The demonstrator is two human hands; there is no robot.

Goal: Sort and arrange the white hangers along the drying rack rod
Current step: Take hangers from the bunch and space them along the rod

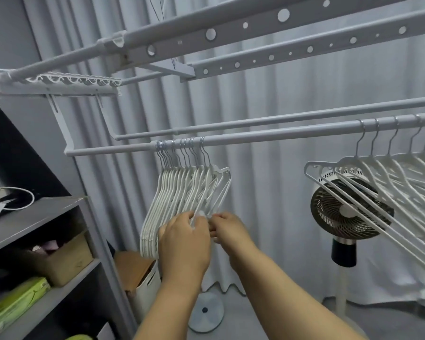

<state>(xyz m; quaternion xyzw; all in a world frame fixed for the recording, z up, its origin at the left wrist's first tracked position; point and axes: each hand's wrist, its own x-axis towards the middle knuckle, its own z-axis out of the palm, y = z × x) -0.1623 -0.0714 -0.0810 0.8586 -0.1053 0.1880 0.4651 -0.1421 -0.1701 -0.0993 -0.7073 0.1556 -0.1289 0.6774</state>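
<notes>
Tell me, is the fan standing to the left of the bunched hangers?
No, the fan stands to the right of the bunched hangers, behind the spread-out hangers.

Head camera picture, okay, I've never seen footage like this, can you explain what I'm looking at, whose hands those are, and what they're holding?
This is one picture from a wide-angle camera worn on a person's head, looking forward and down, so the two bare arms reaching in from below are the wearer's own. No robot is involved.

In front hangs a drying rack rod. A tight bunch of white hangers hangs from it, and a looser, spread-out group of hangers hangs farther right.

The left hand and the right hand meet at the lower end of the tight bunch, fingers curled on the hangers there.

Behind are curtains and a standing fan; a grey shelf unit stands at the left.
</notes>
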